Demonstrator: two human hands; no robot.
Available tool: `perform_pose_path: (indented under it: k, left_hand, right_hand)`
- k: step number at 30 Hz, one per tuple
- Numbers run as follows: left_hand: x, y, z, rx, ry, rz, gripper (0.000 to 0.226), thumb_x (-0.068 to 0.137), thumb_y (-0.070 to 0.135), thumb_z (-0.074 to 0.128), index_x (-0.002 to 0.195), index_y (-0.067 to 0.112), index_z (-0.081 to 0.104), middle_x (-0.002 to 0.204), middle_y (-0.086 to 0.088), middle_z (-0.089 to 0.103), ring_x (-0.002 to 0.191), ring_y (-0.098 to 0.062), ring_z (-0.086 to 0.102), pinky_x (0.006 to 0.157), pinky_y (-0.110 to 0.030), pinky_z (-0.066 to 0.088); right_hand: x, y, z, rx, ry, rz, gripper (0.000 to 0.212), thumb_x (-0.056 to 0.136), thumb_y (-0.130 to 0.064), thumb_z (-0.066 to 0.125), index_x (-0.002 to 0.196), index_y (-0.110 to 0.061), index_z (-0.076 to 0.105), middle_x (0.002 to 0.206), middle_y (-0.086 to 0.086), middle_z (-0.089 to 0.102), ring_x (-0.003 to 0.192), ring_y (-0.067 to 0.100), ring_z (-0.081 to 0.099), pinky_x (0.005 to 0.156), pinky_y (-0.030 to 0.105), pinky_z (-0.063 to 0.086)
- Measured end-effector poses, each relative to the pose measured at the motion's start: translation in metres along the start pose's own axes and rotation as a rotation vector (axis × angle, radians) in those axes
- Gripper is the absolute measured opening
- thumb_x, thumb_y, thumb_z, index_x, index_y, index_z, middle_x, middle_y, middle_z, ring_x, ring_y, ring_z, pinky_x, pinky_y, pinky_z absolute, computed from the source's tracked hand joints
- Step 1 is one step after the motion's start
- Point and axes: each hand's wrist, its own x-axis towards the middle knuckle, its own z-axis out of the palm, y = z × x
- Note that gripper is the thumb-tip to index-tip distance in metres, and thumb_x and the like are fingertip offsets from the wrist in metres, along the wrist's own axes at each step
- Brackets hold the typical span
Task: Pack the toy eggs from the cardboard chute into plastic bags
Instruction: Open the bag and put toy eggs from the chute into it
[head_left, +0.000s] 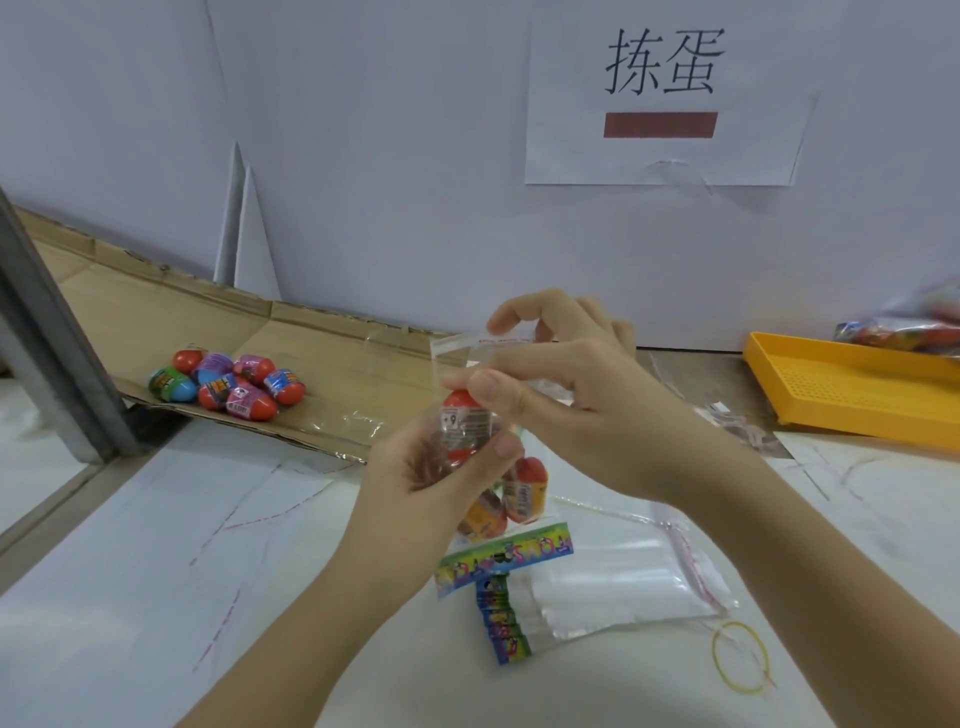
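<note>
Clear plastic bag (457, 347): your left hand (415, 483) grips it round a red toy egg (460, 415); your right hand (571, 395) pinches its top flap. Loose toy eggs (228, 384) lie on the cardboard chute (322, 343), left of your hands.

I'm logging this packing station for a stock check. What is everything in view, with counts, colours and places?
toy eggs: about seven, mixed colours, on cardboard chute
held bag: one, clear, three eggs inside, in both grips
empty bags: one stack, clear with colourful headers, table front
rubber band: one, yellow, beside the stack
tray: one, orange, right
filled bags: blurred pile, multicoloured, behind tray
sign: one, white, wall
left grip: holds an egg through bag
right grip: pinches bag top
</note>
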Motion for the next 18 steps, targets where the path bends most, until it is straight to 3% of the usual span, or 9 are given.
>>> perform_pose_path:
  k: [2,7,12,15,18]
  left_hand:
    - [0.0,0.001,0.0,0.004,-0.005,-0.013,0.028,0.066,0.044,0.072,0.084,0.023,0.073,0.08,-0.005,0.075,0.065,-0.018,0.073,0.052,-0.02,0.054]
    - [0.0,0.003,0.0,0.031,0.047,-0.041,0.022,0.056,0.056,0.067,0.072,0.041,0.072,0.069,0.003,0.073,0.058,-0.017,0.069,0.047,-0.024,0.055]
    - [-0.001,0.0,-0.002,0.029,0.017,0.011,0.029,0.063,0.048,0.067,0.089,0.037,0.074,0.084,0.006,0.075,0.079,-0.011,0.072,0.062,-0.019,0.055]
    - [0.0,0.0,-0.004,0.049,0.029,0.022,0.031,0.07,0.047,0.065,0.096,0.033,0.072,0.088,0.005,0.074,0.081,-0.01,0.072,0.063,-0.02,0.056]
    - [0.003,0.002,-0.006,-0.021,0.069,-0.035,0.047,0.064,0.049,0.068,0.108,0.031,0.07,0.089,0.005,0.075,0.079,-0.01,0.073,0.059,-0.02,0.055]
  right_hand:
    - [-0.001,0.0,-0.001,0.017,-0.03,-0.011,0.053,0.083,-0.066,0.028,0.102,-0.041,0.071,0.121,-0.024,0.034,0.108,-0.005,0.027,0.098,0.024,0.015]
    - [-0.002,0.0,0.001,0.065,-0.074,-0.048,0.03,0.082,-0.06,0.046,0.106,-0.056,0.064,0.13,-0.024,0.03,0.11,0.001,0.026,0.105,0.03,0.021]
    - [-0.003,0.002,0.006,0.059,-0.117,-0.1,0.017,0.089,-0.051,0.054,0.101,-0.054,0.067,0.135,-0.025,0.025,0.116,-0.001,0.019,0.103,0.027,0.014]
    - [-0.003,0.003,0.009,0.044,-0.149,-0.093,0.021,0.088,-0.058,0.051,0.105,-0.056,0.063,0.141,-0.024,0.021,0.12,0.001,0.017,0.103,0.025,0.013]
    - [-0.001,0.001,0.013,0.268,0.065,0.007,0.043,0.08,-0.058,0.062,0.121,-0.058,0.046,0.14,-0.019,0.026,0.125,0.003,0.029,0.105,0.021,0.028]
